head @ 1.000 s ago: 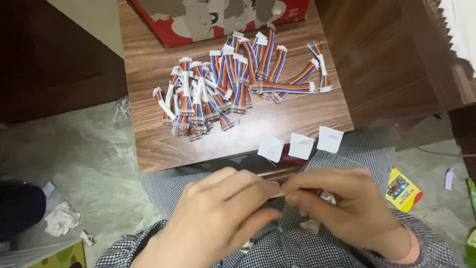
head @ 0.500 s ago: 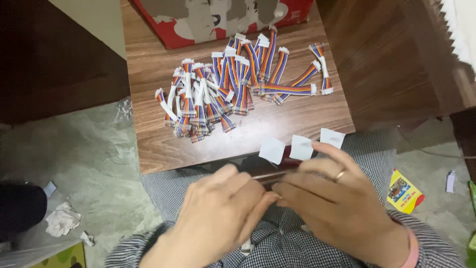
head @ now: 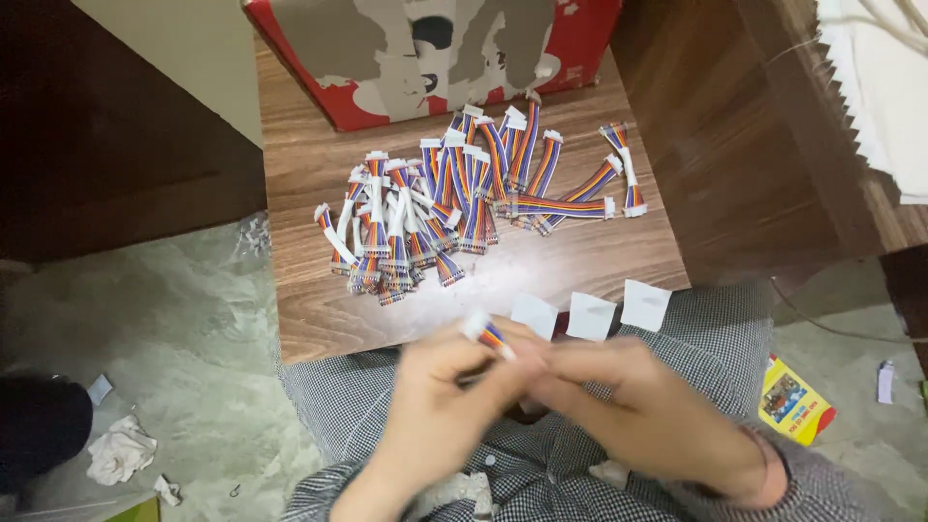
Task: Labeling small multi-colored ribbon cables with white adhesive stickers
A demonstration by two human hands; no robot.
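Left hand point(head: 435, 406) fingers pinched shut on a rainbow cable point(head: 488, 336) just off the worktop's point(head: 319, 319) near edge, right hand point(head: 638, 411) fingers curled against it, blurred, grip unclear, cable pile point(head: 454, 203) mid-worktop.

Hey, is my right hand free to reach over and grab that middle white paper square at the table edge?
Probably not straight away. The middle white square lies uncovered just beyond the right hand, but that hand seems busy, pinched together with the left hand on a rainbow ribbon cable. It would likely have to let go first.
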